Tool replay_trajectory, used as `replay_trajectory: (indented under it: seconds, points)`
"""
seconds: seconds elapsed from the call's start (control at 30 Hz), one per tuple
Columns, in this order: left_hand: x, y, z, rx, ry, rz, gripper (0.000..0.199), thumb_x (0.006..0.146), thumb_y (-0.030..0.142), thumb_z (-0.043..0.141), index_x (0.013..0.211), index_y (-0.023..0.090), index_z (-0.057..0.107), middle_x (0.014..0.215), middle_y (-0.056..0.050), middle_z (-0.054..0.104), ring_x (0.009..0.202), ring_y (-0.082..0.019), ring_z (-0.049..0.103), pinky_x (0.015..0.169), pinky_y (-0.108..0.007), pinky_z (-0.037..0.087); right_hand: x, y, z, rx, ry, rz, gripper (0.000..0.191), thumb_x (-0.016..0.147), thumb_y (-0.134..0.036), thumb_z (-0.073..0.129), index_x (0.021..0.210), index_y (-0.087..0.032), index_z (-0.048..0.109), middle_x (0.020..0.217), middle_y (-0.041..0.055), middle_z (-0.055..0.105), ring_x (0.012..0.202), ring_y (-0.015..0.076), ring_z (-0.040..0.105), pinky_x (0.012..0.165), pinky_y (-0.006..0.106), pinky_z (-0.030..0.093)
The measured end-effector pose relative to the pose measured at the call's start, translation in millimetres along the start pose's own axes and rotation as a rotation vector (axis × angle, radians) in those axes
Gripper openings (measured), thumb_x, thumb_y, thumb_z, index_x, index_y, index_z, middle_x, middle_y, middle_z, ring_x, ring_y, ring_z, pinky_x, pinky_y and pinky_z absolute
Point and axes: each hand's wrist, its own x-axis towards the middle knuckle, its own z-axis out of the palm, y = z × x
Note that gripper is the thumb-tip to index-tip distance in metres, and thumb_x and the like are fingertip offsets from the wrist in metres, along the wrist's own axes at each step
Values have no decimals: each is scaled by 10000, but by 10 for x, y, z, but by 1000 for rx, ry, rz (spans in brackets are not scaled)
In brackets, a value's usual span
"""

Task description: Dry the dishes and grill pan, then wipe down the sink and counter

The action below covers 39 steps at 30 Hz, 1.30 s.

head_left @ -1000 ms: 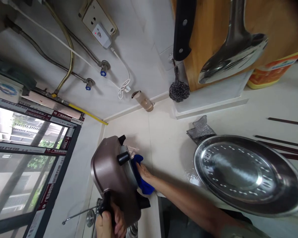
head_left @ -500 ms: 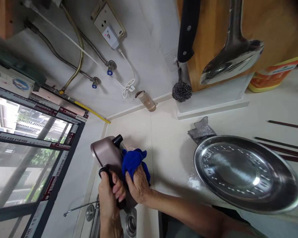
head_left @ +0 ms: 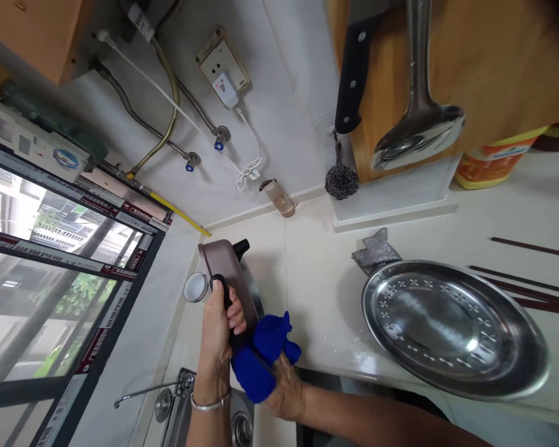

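My left hand (head_left: 222,316) is closed round a black handle of a brownish-pink pot (head_left: 226,261), which is tipped on its side above the counter. A second black handle (head_left: 241,249) sticks out from the pot's far side. In my right hand (head_left: 286,388) is a bunched blue cloth (head_left: 258,366), spread over the near part of the pot and its rim. The cloth covers most of my right fingers. A bracelet circles my left wrist.
A small white cup (head_left: 195,287) stands left of the pot, and the sink (head_left: 242,422) lies below. To the right are an oval steel dish (head_left: 447,329), a grey scouring pad (head_left: 376,248) and chopsticks (head_left: 526,285). A ladle (head_left: 419,118) hangs before a cutting board (head_left: 494,68).
My right hand and the cloth have moved down along the pot towards its near side. The pot has shifted right and turned, and the white cup has come into view.
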Motion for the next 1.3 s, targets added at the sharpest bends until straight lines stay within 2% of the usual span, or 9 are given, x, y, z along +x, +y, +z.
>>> replay_trajectory:
  seconds: [0.2,0.3,0.43,0.67,0.77,0.87,0.97,1.13,1.3]
  points:
    - [80,72,-1,-4,-61,-16,494,785,675,582,739,198,459,481,126,293,368,-14,182,318,-113,228,-129,232,-129,183,-245,-120,469,909,-249,425,1326,-419,555,1326,-13,626,1257,250,563,1100,474,441]
    - [149,102,-13,-13,-75,-1,495,781,671,591,740,197,455,492,129,287,372,-10,180,325,-113,220,-226,330,-130,176,-246,-183,498,860,-177,449,1271,-417,598,1222,-2,692,1133,226,643,1037,434,494]
    - [256,120,-30,13,-88,23,498,769,676,597,748,201,449,503,130,291,375,-11,199,329,-115,213,-289,442,-171,181,-62,-78,496,750,-122,442,1175,-270,651,1202,74,681,1083,234,639,987,428,507]
    - [187,18,29,322,-201,34,439,822,643,515,752,214,450,517,117,338,361,-33,258,336,-160,243,-241,582,-759,522,529,661,362,755,-319,475,1018,-196,691,1001,64,736,972,244,660,933,373,508]
    - [35,-90,130,587,-296,53,393,876,590,440,742,221,462,531,87,410,369,-66,333,358,-207,289,-267,598,-1090,514,731,753,399,714,-406,543,1010,-196,708,1041,66,736,1028,275,643,984,393,470]
    - [-124,-222,223,880,-442,204,368,914,515,417,709,217,484,563,43,498,442,-105,441,465,-254,368,-333,611,-1317,483,812,785,449,707,-451,551,1041,-199,715,1071,67,733,1072,291,628,1016,412,442]
    - [-245,-360,250,1110,-523,379,370,940,501,396,763,208,538,610,5,579,592,-162,564,606,-286,420,-392,606,-1408,482,812,799,477,703,-450,554,1084,-209,709,1077,58,732,1057,283,635,996,403,455]
    - [-389,-630,90,1397,-538,432,446,952,549,353,965,181,606,857,-93,710,831,-255,681,703,-323,461,-420,510,-1418,467,727,805,462,677,-431,532,1029,-203,726,1072,64,735,1026,279,647,964,387,477]
    - [-503,-1004,-235,1572,-577,362,430,924,561,419,1035,202,629,895,-97,743,863,-297,718,698,-331,504,-522,437,-1527,359,405,789,381,665,-398,526,900,-208,760,936,45,762,903,264,680,869,371,529]
